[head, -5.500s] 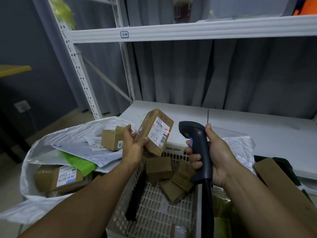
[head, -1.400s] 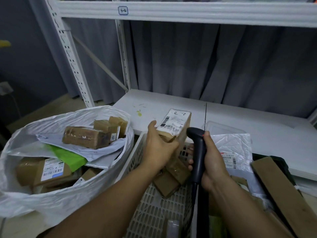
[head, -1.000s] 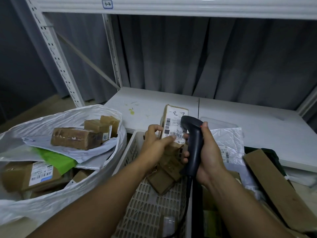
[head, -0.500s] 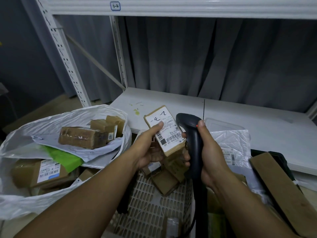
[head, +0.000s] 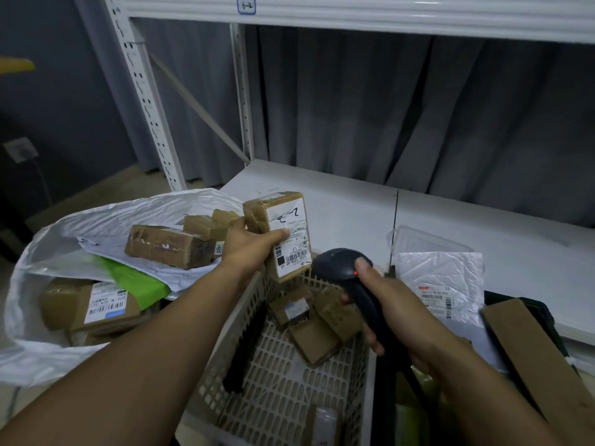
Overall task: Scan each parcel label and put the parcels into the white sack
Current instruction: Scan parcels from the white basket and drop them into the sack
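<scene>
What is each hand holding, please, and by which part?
The left hand grips a parcel round its middle, thumb on the label; the right hand grips the scanner by its handle.

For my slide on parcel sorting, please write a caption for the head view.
Left hand holds a labelled parcel above the basket while the right hand grips the scanner beside it.

brown parcel [head: 277, 233] white label; black scanner [head: 351, 284]; white sack [head: 64, 239]; beige slotted basket [head: 283, 381]; grey curtain [head: 386, 117].
</scene>
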